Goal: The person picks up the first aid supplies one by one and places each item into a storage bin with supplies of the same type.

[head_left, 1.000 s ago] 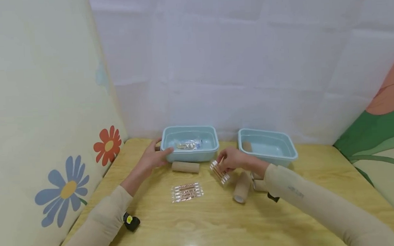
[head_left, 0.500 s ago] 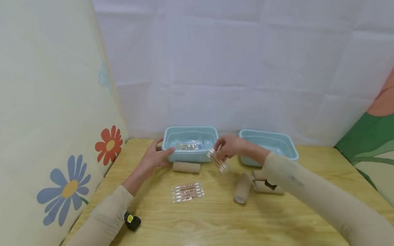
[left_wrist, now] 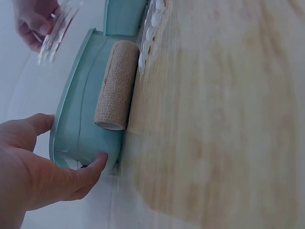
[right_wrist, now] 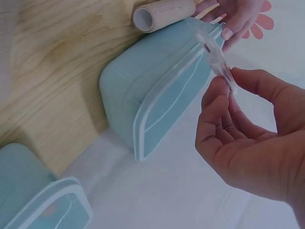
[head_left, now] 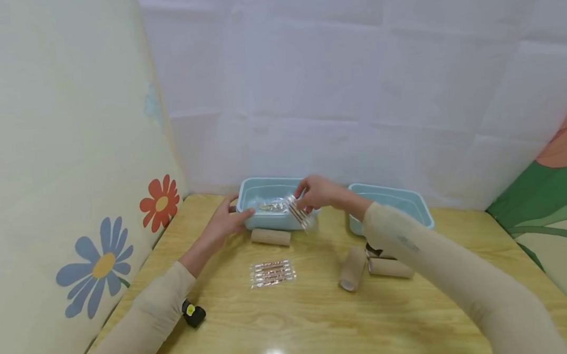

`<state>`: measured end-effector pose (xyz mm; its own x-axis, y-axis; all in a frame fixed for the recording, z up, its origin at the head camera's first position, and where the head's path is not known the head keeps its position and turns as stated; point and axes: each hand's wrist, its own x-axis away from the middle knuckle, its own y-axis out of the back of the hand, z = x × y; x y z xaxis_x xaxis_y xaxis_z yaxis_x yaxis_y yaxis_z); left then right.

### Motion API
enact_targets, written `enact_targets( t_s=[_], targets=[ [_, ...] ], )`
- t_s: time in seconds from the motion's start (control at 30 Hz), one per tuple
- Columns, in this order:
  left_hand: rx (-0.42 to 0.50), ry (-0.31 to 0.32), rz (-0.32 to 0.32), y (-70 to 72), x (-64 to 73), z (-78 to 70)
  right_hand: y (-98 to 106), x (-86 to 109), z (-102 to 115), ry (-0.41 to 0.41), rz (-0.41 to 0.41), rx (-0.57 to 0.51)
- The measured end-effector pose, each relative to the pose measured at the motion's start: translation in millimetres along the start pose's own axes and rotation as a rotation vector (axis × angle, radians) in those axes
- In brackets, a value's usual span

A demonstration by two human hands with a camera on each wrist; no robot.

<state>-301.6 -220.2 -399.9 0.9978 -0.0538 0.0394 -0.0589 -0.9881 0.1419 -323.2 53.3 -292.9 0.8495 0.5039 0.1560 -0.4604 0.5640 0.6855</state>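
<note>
My left hand [head_left: 222, 223] holds the left end of a light-blue plastic box [head_left: 247, 219], thumb and fingers spread around its corner. My right hand [head_left: 318, 192] pinches a clear packet of cotton swabs [right_wrist: 217, 62] between thumb and fingers, over the box's right end. In the head view, another clear packet [head_left: 272, 206] lies inside this box. A tan bandage roll [left_wrist: 116, 86] lies along the front wall. Nearer on the table is a flat packet of cotton swabs with reddish-brown sticks [head_left: 272, 273].
To the right stands a second light-blue box [head_left: 431, 224], partly behind the right forearm. In front of it several tan rolls lie on the table, one slanted roll [head_left: 352, 269] and others partly under the sleeve. A white sheet [head_left: 279, 82] hangs behind the boxes.
My right hand has carried the swab packet up and left, from low between the two boxes to over the left box's right end. The left hand keeps its hold.
</note>
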Motion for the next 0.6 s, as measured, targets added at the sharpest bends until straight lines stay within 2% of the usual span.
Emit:
enact_targets(
  t_s=[0.2, 0.33, 0.6],
  targets=[
    [-0.006, -0.014, 0.018, -5.3, -0.8, -2.3, 2.2, -5.0, 4.9, 0.018, -0.047, -0.012],
    [-0.015, -0.018, 0.024, -7.4, -1.3, -1.8, 0.0, -6.9, 4.7, 0.014, -0.06, -0.063],
    [-0.032, -0.005, 0.001, -6.6, -0.9, 0.8, -10.8, -18.4, -2.0, -0.024, -0.149, -0.333]
  ],
)
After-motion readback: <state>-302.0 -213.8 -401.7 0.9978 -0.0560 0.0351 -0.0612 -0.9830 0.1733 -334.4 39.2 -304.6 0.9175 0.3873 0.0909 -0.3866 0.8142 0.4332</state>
